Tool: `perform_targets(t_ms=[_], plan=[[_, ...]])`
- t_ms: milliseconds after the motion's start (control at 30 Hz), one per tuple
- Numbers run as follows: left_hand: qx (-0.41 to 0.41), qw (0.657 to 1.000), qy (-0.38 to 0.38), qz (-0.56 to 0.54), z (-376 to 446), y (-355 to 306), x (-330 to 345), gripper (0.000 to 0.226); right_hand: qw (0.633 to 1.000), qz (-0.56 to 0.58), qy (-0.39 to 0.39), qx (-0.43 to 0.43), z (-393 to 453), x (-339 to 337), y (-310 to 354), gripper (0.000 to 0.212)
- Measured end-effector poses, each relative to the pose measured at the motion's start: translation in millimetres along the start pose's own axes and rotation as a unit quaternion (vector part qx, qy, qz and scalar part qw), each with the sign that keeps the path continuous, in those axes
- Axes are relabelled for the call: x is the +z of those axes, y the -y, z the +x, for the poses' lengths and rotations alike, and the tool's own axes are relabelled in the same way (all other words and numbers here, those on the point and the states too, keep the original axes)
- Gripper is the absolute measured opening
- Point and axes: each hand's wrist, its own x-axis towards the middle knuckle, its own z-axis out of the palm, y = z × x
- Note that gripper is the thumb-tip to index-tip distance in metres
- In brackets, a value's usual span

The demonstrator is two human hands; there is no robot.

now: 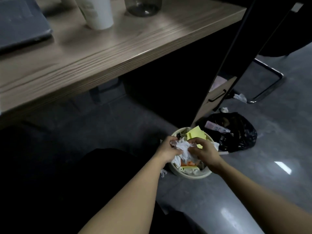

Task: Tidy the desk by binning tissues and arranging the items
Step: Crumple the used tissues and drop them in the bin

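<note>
A round cream waste bin [190, 175] stands on the grey floor beside the desk, full of paper, yellow sheets and orange scraps. Right over it, my left hand [168, 150] and my right hand [205, 152] both grip a wad of crumpled white tissues [183, 148] from either side. The wad touches the heap in the bin. On the wooden desk [101, 53] above stand a white paper cup [98, 14], a dark glass jar [143, 5] and a closed grey laptop [20, 26].
A black rubbish bag [236, 132] lies open right of the bin. Loose tissues lie on the floor near the chair's chrome base [239, 97] and by the bin's left side [163, 173]. A drawer unit [219, 92] and a black desk panel stand behind the bin.
</note>
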Motion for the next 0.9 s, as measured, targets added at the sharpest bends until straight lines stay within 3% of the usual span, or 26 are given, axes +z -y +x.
perform_targets(t_ms=[133, 333, 533, 667, 900], plan=[[-0.009, 1.0, 0.007, 0.017, 14, 10, 7, 0.056, 0.999, -0.012, -0.032, 0.038, 4, -3, -20, 0.013], [-0.014, 0.998, 0.049, 0.043, 28, 17, 11, 0.024, 0.993, -0.015, -0.073, 0.089, 6, 0, -47, 0.019], [-0.055, 0.996, 0.067, 0.013, 35, 22, 9, 0.039, 0.988, -0.015, -0.076, 0.137, 7, 6, -56, 0.044], [-0.071, 0.995, 0.068, 0.02, 35, 21, 10, 0.053, 0.985, -0.066, -0.088, 0.135, 8, 6, -50, 0.049], [-0.043, 0.996, 0.028, 0.074, 22, 7, 5, 0.043, 0.978, -0.109, -0.122, 0.127, -1, 4, -33, 0.051]])
